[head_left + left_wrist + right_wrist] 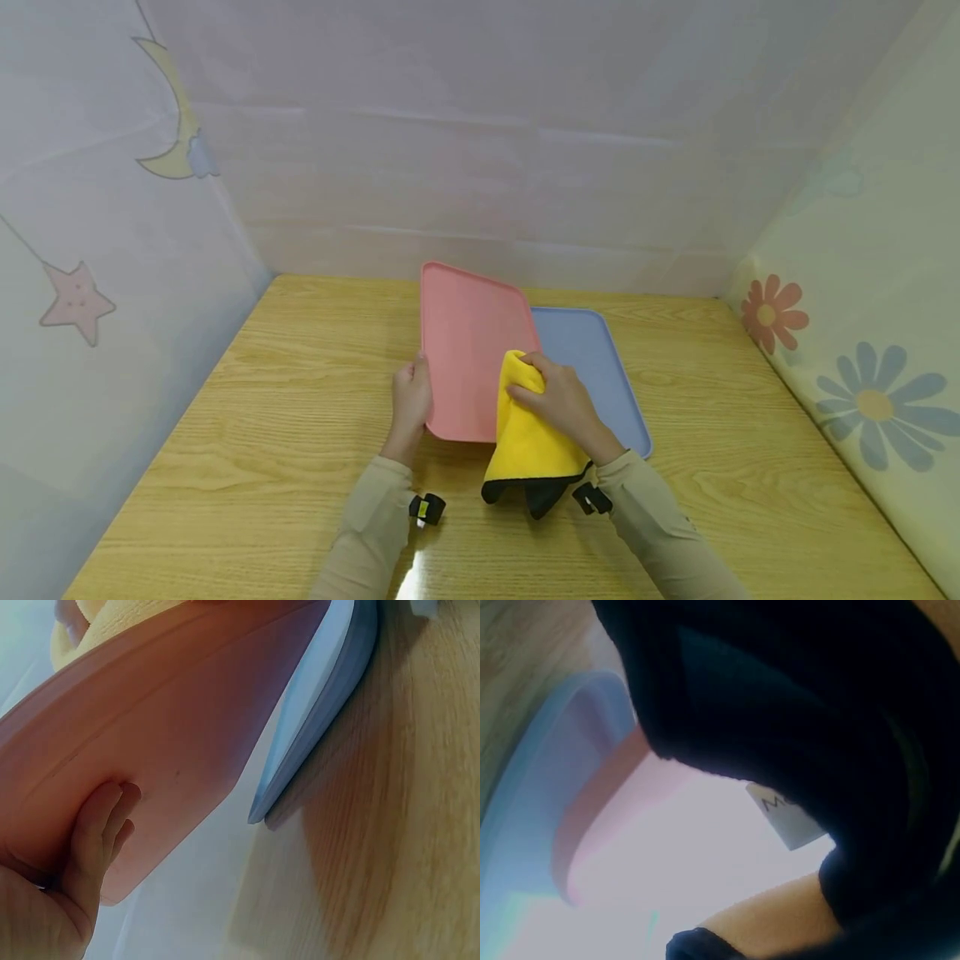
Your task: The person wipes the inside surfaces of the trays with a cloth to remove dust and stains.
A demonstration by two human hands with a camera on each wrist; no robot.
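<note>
My left hand [411,404] grips a pink tray [465,342] by its left edge. The tray is tilted up off the table, with its far end raised. From the left wrist view, the fingers [96,832] lie against its underside. A yellow cloth [528,437] with a black border and dark reverse is pinched in my right hand [561,402], over the tray's right side. Its lower end hangs past the tray's near edge. In the right wrist view the cloth's dark side [765,697] fills much of the picture, and a small white label [791,821] shows.
A blue tray [588,358] lies on the wooden table [300,392] at the right, partly covered by the pink tray. Fabric walls with printed shapes stand at the back [480,167], left and right. Each forearm wears a black wrist camera [427,508].
</note>
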